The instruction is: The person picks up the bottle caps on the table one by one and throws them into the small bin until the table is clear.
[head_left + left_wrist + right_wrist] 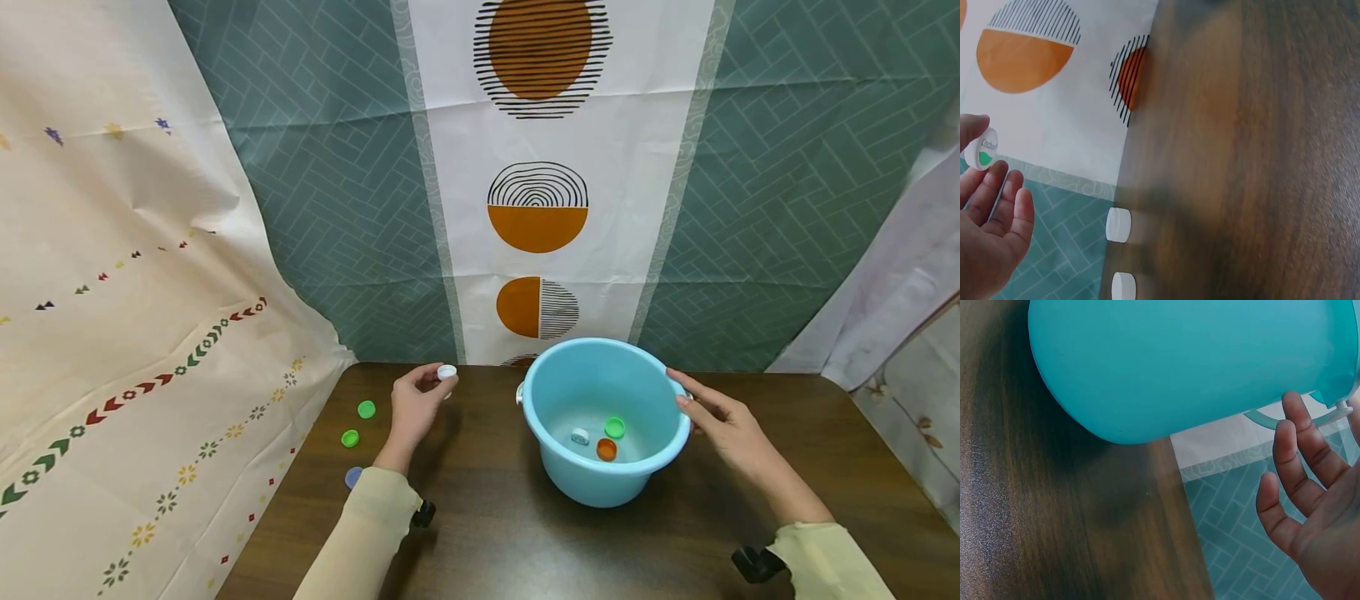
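Observation:
My left hand pinches a white bottle cap between thumb and fingers, above the far part of the table. In the left wrist view this cap shows printing and a green patch on its face. My right hand holds the rim of a light blue bucket at its right side, thumb and forefinger at the edge. The other fingers are beside the bucket's outer wall in the right wrist view. Inside the bucket lie a green cap, an orange cap and a whitish cap.
Left of my left hand, two green caps and a bluish cap, partly covered by the sleeve, lie on the brown table. Two white caps stand out in the left wrist view. A patterned cloth hangs behind the table.

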`<control>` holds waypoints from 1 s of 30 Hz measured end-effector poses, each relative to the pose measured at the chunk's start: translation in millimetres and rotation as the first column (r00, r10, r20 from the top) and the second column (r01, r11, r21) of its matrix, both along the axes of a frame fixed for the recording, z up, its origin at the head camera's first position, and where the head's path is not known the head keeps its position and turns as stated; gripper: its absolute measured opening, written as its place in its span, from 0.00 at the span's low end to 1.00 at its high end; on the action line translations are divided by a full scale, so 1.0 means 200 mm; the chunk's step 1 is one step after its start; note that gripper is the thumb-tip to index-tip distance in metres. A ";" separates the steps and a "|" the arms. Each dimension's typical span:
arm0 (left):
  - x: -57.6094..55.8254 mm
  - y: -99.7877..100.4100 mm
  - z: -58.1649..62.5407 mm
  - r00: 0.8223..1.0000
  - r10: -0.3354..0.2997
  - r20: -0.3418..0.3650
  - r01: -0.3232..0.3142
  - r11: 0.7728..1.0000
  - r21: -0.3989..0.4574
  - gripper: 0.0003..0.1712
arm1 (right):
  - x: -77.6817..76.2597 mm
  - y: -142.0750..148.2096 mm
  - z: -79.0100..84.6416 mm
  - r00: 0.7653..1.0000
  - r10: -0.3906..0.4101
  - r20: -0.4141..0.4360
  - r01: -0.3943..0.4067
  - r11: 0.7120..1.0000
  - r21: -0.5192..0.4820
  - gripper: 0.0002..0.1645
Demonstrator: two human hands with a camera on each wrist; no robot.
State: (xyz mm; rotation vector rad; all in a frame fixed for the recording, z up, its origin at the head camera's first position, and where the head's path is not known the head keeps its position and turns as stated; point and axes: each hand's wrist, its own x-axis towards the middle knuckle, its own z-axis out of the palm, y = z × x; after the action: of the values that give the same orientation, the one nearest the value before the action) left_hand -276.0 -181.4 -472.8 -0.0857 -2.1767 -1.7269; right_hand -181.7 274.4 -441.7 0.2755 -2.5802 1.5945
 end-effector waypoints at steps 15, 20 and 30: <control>0.01 0.08 0.11 0.999 -0.040 -0.027 0.040 0.999 -0.008 0.19 | -0.01 0.00 0.00 1.000 -0.003 0.014 0.003 1.000 -0.006 0.30; 0.05 0.13 0.21 0.995 -0.089 -0.040 0.089 0.996 -0.001 0.20 | -0.01 0.01 0.00 1.000 0.000 0.006 0.000 1.000 -0.009 0.29; 0.11 0.20 0.34 0.993 -0.116 -0.023 0.117 0.993 0.030 0.20 | -0.01 0.00 0.00 1.000 -0.009 0.016 0.009 1.000 0.013 0.30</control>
State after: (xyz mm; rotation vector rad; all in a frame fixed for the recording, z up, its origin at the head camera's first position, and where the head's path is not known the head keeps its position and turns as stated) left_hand -253.3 -141.0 -404.9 -0.2268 -2.1676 -1.8134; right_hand -182.8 275.1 -440.9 0.2530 -2.6003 1.5844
